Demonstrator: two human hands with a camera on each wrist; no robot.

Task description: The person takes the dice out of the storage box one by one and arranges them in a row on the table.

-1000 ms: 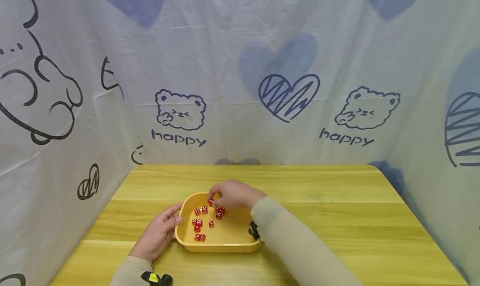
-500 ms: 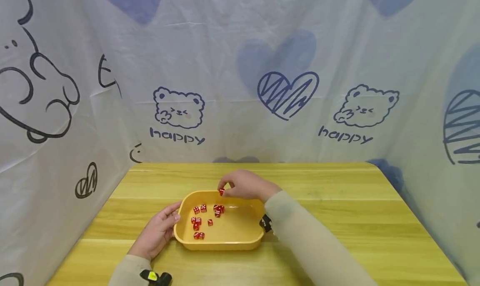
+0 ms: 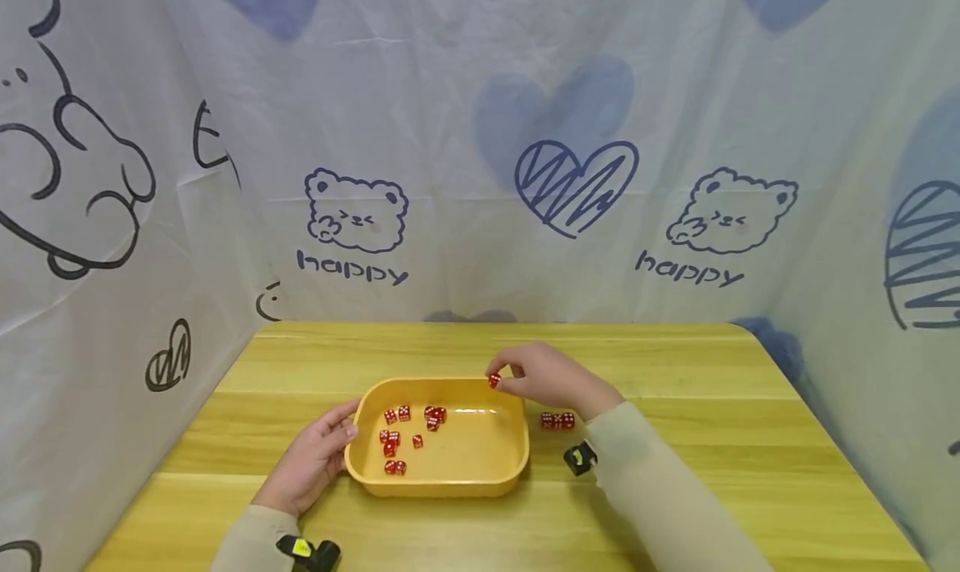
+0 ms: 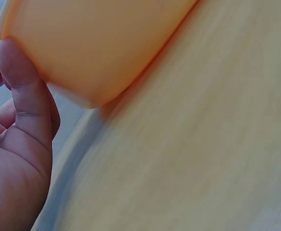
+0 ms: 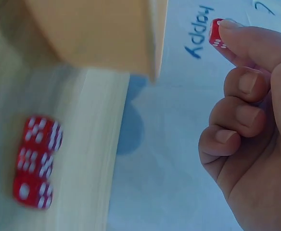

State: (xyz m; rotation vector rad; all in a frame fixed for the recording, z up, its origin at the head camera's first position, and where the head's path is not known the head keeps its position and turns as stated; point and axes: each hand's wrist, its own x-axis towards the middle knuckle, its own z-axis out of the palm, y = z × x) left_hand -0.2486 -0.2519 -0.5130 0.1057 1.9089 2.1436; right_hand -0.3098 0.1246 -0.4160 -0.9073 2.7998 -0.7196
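Note:
My right hand [image 3: 547, 376] pinches a red die [image 3: 494, 380] with white pips between thumb and index finger, over the back right corner of a yellow plastic tray [image 3: 491, 464]. In the right wrist view that die [image 5: 217, 33] sits at the fingertips, the other fingers curled into the palm. My left hand [image 3: 311, 459] holds the tray's left side, its thumb at the rim in the left wrist view. Inside the tray, several red dice [image 3: 392, 444] lie scattered over the left half and centre. A row of three dice [image 3: 557, 421] stands on the table right of the tray.
The wooden table [image 3: 697, 439] runs back to a white cloth [image 3: 465, 247] printed with hearts and bears, which also hangs on both sides. Each wrist carries a small black camera, such as the right one [image 3: 580, 458], close to the tray and the dice row.
My right hand has lifted a die out of the tray's interior and carried it rightward along the back rim. The dice row has come into view. My left hand keeps its place at the tray.

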